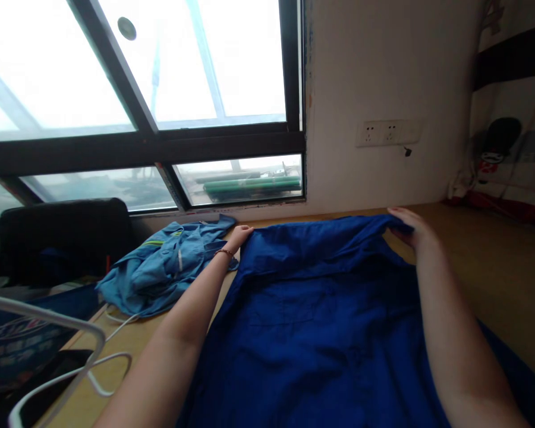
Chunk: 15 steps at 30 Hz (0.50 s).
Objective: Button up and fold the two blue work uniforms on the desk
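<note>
A deep-blue garment (312,351), with a pocket-like outline of stitching, lies spread over the wooden surface in front of me. Its far edge is lifted and folded over between my hands. My left hand (241,236), with a beaded bracelet at the wrist, pinches the far left corner. At the far right end, my right hand (409,226) grips the cloth, thumb underneath and fingers above. Beside my left forearm lies a crumpled light-blue work shirt (160,267) with a yellow-green stripe. The near part of the blue garment runs out of view.
The wooden surface (485,267) meets a wall with a socket strip (389,133) and a window (223,65). A white curved tube (49,312) and cable, a black chair back (66,238) and a dark-blue printed bag (22,339) are at left. A patterned curtain (517,119) hangs at right.
</note>
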Motion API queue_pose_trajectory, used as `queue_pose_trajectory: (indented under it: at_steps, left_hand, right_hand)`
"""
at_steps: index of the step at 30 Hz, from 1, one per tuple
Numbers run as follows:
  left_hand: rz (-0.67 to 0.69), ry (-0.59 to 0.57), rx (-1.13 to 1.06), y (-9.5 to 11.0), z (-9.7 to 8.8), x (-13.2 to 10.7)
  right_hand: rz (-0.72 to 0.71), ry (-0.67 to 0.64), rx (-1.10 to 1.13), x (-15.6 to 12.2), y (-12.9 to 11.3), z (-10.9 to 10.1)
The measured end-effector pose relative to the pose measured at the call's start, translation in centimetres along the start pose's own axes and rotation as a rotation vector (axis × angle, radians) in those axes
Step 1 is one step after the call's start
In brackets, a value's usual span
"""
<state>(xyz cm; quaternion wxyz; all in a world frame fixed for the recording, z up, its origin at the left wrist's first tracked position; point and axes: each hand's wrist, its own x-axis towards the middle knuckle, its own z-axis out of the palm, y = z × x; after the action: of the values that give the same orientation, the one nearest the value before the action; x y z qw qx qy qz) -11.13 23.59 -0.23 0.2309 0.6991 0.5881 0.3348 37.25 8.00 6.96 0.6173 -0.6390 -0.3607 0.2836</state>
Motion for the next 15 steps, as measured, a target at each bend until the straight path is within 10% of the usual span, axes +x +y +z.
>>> queue_pose_trajectory:
  at_steps: [7,15]
  left_hand:
    - [-0.048,-0.015,0.269,-1.5,1.1,-0.8]
    - [-0.095,0.062,0.062,-1.6,0.2,-0.5]
  right_hand:
    - [0.527,-0.221,-0.057,1.2,5.8,0.5]
    - [0.144,-0.138,0.193,2.1,6.2,0.9]
